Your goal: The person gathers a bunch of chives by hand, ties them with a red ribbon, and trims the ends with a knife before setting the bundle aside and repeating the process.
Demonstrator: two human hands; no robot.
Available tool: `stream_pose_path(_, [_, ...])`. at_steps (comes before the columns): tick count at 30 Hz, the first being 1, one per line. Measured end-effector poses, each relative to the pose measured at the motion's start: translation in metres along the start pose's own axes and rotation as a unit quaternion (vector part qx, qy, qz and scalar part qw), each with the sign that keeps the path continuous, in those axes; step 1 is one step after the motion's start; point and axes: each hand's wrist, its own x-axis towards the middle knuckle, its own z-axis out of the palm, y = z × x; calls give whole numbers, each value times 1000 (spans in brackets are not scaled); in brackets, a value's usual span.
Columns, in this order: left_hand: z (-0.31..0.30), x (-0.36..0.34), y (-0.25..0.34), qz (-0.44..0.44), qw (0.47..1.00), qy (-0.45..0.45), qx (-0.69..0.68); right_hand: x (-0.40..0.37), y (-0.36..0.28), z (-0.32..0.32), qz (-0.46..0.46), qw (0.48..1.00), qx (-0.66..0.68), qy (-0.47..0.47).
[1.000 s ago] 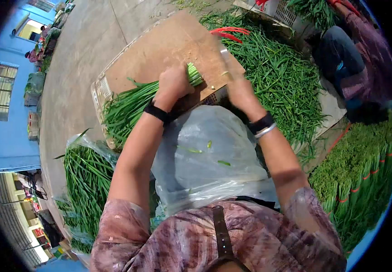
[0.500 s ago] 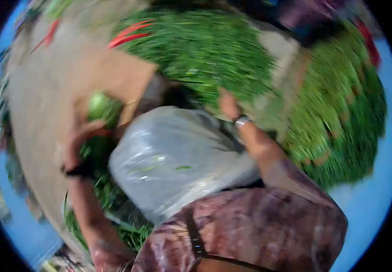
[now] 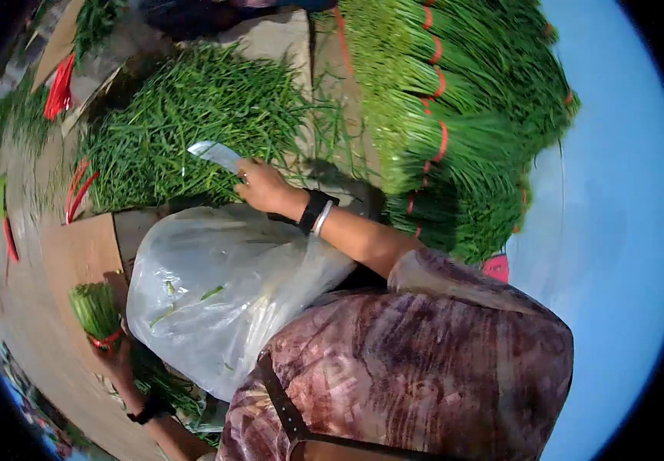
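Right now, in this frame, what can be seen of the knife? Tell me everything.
The knife has a flat, pale blade, shiny like metal, pointing toward the picture's left and slightly up. Its handle is hidden within the person's right grip, which holds it. The blade appears in front of the heap of loose green leaves; whether it touches them, I cannot tell.

Your right hand [image 3: 267, 187]: open air above loose greens [image 3: 209, 107]. Plastic sheet [image 3: 194, 261] bulges between it and your left hand [image 3: 117, 364]; banded bundles [image 3: 486, 115] block past your right forearm.
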Motion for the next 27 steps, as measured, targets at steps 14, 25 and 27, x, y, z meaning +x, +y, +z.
stream_pose_path(14, [156, -124, 358, 535, 829, -39, 160, -86, -175, -154, -433, 572, 694, -53])
stream_pose_path(25, [320, -249, 448, 389, 789, -475, -15, -127, -48, -220, -256, 652, 671, 243])
stream_pose_path(27, [318, -234, 431, 462, 746, -479, 4, -138, -39, -222, -239, 651, 688, 216])
